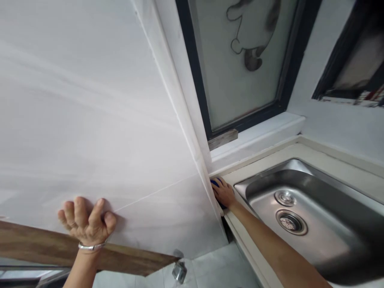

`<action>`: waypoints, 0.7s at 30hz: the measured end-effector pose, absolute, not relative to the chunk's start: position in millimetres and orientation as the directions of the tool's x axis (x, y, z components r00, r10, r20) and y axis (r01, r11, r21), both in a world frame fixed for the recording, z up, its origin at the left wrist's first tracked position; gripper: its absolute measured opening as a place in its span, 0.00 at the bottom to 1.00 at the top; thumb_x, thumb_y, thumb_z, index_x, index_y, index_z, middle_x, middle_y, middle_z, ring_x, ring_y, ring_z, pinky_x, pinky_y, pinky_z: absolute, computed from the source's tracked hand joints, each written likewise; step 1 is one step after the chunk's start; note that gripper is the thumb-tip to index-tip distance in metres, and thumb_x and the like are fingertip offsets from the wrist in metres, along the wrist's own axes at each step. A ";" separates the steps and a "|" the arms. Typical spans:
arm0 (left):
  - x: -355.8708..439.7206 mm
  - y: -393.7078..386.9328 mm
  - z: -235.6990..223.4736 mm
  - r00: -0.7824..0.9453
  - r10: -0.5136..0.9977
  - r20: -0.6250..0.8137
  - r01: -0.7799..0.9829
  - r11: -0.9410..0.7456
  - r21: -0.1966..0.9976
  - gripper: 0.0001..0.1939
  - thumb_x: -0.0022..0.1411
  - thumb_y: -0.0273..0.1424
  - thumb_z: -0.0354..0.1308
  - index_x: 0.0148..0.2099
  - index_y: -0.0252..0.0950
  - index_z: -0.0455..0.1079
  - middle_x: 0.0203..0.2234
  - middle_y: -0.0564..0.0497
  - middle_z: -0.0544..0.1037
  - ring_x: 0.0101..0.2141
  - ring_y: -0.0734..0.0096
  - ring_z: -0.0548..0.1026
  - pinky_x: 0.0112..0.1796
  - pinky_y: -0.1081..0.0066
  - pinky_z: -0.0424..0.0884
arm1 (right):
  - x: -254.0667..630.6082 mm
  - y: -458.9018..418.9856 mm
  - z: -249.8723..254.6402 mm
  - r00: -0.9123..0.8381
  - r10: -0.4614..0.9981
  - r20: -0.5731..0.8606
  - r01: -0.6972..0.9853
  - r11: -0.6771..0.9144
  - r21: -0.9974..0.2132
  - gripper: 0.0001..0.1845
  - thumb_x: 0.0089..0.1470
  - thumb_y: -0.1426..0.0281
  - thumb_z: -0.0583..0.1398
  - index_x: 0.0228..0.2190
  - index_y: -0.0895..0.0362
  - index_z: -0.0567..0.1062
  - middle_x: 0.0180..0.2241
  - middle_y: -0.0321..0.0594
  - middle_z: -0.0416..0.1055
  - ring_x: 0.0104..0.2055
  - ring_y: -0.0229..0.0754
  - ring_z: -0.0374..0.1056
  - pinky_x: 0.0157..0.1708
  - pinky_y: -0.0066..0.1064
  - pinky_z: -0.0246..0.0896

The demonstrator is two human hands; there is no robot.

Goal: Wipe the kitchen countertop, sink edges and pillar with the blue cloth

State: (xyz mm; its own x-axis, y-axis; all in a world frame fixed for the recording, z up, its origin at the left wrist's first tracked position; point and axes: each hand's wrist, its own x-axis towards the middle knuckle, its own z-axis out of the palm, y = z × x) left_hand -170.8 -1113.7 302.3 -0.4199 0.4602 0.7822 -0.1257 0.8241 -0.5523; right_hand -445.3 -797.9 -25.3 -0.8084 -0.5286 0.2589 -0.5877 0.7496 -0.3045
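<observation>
My left hand (87, 222), with a silver bangle at the wrist, presses its fingertips against the lower part of a large white wall surface (99, 132). Its fingers are apart and hold nothing. On the right, my right hand (224, 193) reaches over the pale counter (270, 162) to the narrow strip beside the wall's edge. The fingers curl over a dark blue object (215, 183), mostly hidden under the hand and behind the wall's edge, so its kind cannot be made out. My right forearm passes along the near side of the steel sink (240, 185).
A drain strainer (291, 222) sits in the sink's bottom. Behind the counter is a dark-framed frosted window (240, 92) with a wood block (223, 139) on its sill. A wooden board (129, 258) runs along the wall's bottom. Near its end is a shiny metal fitting (179, 272).
</observation>
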 end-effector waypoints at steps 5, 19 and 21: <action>-173.9 -1110.0 303.9 -0.383 0.481 0.788 -0.147 0.811 -0.566 0.40 0.52 0.27 0.61 0.68 0.38 0.57 0.70 0.45 0.49 0.70 0.57 0.45 0.69 0.59 0.40 | -400.6 -767.4 -31.6 -0.821 -0.461 0.336 -0.555 0.784 -0.280 0.25 0.63 0.70 0.49 0.60 0.50 0.68 0.64 0.42 0.61 0.67 0.53 0.46 0.61 0.47 0.50; -185.8 -1119.1 299.3 -0.299 0.488 0.820 -0.085 0.842 -0.533 0.35 0.55 0.34 0.57 0.65 0.40 0.61 0.68 0.42 0.56 0.68 0.50 0.51 0.65 0.43 0.48 | -293.8 -650.5 -47.4 -0.922 -0.227 0.315 -0.378 0.708 -0.596 0.37 0.61 0.63 0.51 0.67 0.60 0.48 0.63 0.54 0.58 0.64 0.54 0.56 0.61 0.50 0.56; -186.3 -1119.4 299.2 -0.298 0.489 0.820 -0.071 0.845 -0.529 0.34 0.55 0.33 0.58 0.65 0.38 0.61 0.68 0.42 0.56 0.68 0.51 0.50 0.66 0.46 0.46 | -299.8 -653.4 -32.9 -0.964 -0.235 0.127 -0.264 0.770 -0.581 0.36 0.57 0.64 0.54 0.64 0.60 0.55 0.58 0.55 0.64 0.59 0.57 0.60 0.57 0.51 0.57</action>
